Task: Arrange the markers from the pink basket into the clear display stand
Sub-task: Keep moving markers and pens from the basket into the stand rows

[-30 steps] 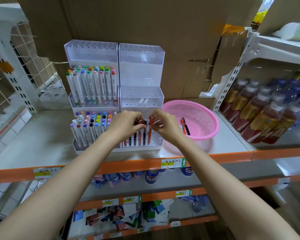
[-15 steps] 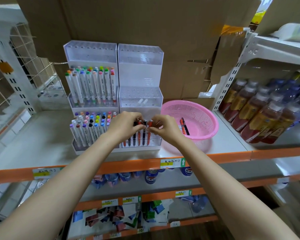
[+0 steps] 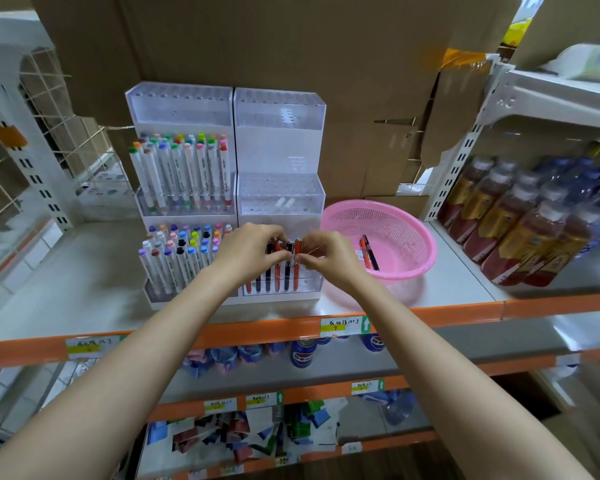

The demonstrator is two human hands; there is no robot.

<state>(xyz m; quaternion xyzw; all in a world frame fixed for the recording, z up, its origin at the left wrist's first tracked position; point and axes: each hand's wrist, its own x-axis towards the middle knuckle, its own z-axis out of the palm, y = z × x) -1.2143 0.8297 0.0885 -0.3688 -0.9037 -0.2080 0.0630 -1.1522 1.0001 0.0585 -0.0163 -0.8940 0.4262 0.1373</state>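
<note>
Shop shelving here: a grey shelf board with an orange front lip. Nearest us, both our hands are at the front row of the clear plastic tiered display stand. Our left hand has its fingers curled round the tops of the upright red and black markers, and our right hand pinches the end red marker. Just right of the stand, the round pink mesh basket holds two loose markers. Brown cardboard sheets sit behind it all.
</note>
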